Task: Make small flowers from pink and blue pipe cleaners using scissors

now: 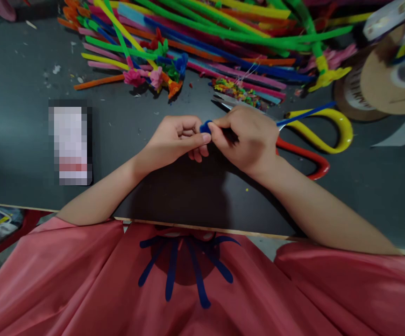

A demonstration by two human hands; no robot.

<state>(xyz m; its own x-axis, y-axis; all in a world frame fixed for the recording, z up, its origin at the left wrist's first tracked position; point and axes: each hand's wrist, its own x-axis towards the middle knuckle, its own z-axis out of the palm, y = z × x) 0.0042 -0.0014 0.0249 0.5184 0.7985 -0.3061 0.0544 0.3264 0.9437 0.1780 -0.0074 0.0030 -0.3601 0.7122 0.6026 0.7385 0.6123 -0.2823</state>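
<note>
A blue pipe cleaner point(206, 126), bent into a small curl, is pinched between the fingertips of both hands above the dark table. My left hand point(179, 137) comes from the left, with thumb and forefinger closed on the curl and the other fingers folded. My right hand point(247, 137) grips the same piece from the right, its fingers curled in. A straight blue length sticks out behind my right hand and seems to belong to it, though the join is hidden. Under that hand lie scissors point(345, 133) with yellow and red handles, their blades partly covered.
Many coloured pipe cleaners point(223, 30) lie across the back, with finished pipe-cleaner flowers point(155, 77) at their left. Small clippings point(239, 91) are heaped near the blades. A phone point(71, 144) lies left, ribbon spools point(373, 79) stand right. The table's edge point(223, 229) runs before me.
</note>
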